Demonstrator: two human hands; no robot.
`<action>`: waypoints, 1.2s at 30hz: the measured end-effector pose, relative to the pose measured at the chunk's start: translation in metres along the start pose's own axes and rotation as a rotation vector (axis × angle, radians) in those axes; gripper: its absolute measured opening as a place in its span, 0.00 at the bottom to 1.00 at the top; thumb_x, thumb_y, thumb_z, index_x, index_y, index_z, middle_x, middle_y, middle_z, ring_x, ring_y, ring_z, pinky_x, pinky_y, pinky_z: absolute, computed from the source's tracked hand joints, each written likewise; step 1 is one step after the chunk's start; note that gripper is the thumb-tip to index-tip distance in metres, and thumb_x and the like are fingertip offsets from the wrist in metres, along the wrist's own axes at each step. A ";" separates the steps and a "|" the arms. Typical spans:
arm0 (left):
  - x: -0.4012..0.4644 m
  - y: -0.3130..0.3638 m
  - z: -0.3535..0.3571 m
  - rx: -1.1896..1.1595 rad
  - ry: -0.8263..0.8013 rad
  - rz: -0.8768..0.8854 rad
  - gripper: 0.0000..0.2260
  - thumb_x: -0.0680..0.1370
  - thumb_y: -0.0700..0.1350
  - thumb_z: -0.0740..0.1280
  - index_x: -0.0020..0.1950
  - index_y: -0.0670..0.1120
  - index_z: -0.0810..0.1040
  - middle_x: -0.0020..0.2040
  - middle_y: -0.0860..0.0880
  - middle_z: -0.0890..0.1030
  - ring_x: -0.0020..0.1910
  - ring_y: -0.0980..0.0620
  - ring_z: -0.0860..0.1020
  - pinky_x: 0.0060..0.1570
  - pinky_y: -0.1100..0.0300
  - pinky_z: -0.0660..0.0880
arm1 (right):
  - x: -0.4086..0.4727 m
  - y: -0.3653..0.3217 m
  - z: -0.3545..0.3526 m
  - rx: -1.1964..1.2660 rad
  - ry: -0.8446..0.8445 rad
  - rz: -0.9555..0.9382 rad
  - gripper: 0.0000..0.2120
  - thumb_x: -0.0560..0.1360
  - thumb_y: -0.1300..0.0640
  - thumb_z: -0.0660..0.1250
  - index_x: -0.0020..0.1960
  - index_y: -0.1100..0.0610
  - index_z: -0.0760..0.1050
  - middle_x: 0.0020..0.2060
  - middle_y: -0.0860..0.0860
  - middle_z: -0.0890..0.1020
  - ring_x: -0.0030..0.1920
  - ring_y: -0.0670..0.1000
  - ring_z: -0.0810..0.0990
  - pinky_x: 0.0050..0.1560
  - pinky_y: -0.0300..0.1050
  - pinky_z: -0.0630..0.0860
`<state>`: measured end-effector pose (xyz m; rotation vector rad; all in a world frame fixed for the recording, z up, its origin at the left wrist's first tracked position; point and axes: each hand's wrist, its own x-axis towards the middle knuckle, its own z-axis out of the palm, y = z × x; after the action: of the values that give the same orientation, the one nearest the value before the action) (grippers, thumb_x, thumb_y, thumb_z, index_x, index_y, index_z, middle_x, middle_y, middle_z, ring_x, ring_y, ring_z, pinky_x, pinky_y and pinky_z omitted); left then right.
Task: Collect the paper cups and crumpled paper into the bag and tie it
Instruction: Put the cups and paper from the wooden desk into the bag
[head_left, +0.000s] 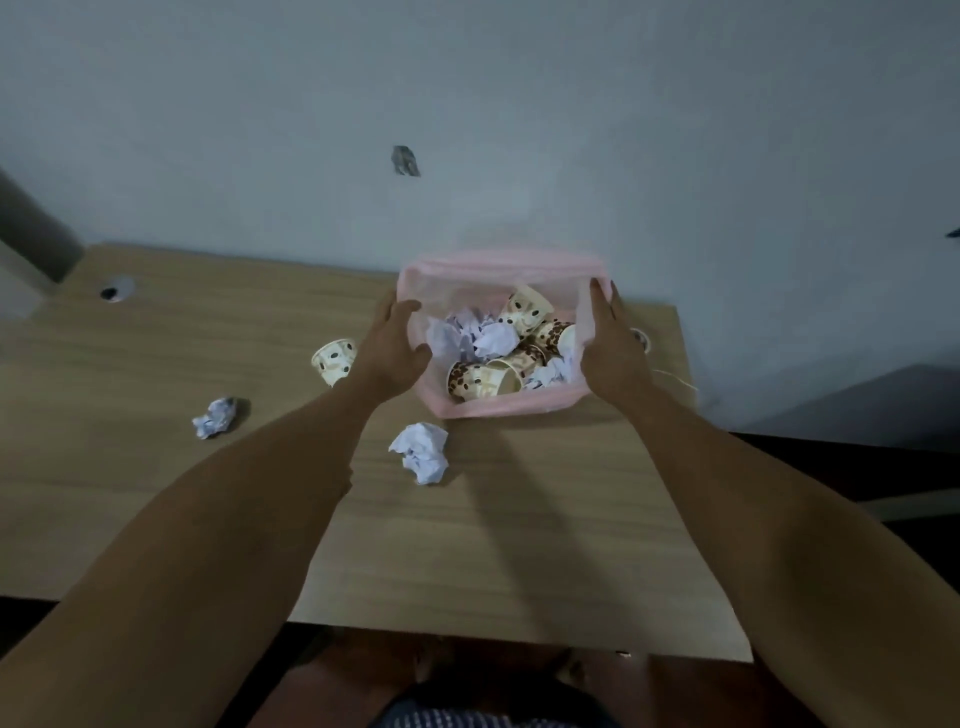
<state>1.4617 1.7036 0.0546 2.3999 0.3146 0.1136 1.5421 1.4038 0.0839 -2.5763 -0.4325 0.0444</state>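
A thin pink bag (498, 262) stands open on the wooden table (519, 545), holding several patterned paper cups and white crumpled papers. My left hand (392, 345) grips the bag's left rim. My right hand (610, 345) holds the right rim, fingers fairly straight along the plastic. One paper cup (335, 359) lies on its side just left of my left hand. A crumpled paper (422, 451) sits in front of the bag. A second crumpled paper (215, 417) lies further left.
A cable hole (115, 290) is at the table's back left. A round object (640, 339) peeks out behind my right hand near the right edge, with a thin cord beside it. The wall stands right behind the bag.
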 end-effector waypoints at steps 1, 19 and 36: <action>-0.006 -0.001 -0.001 -0.042 0.032 0.035 0.20 0.74 0.38 0.69 0.66 0.42 0.71 0.73 0.43 0.65 0.64 0.44 0.73 0.60 0.48 0.74 | -0.001 -0.004 -0.001 -0.007 -0.002 0.021 0.44 0.74 0.75 0.61 0.83 0.54 0.46 0.82 0.50 0.45 0.79 0.53 0.60 0.53 0.54 0.77; -0.106 -0.030 0.058 0.041 -0.312 -0.284 0.50 0.64 0.62 0.79 0.79 0.49 0.60 0.77 0.46 0.64 0.71 0.41 0.70 0.67 0.45 0.72 | -0.006 -0.025 0.008 0.044 -0.030 0.062 0.46 0.74 0.76 0.61 0.83 0.54 0.44 0.82 0.54 0.44 0.80 0.56 0.52 0.64 0.49 0.71; -0.066 0.066 0.026 0.154 0.090 0.096 0.25 0.77 0.64 0.67 0.62 0.48 0.65 0.45 0.51 0.78 0.40 0.46 0.77 0.38 0.55 0.71 | -0.005 -0.026 -0.004 0.067 -0.081 -0.018 0.45 0.74 0.75 0.59 0.83 0.52 0.43 0.82 0.51 0.43 0.79 0.58 0.58 0.61 0.57 0.76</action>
<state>1.4148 1.6224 0.0794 2.5676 0.2571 0.2497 1.5302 1.4219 0.1000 -2.5109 -0.4756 0.1548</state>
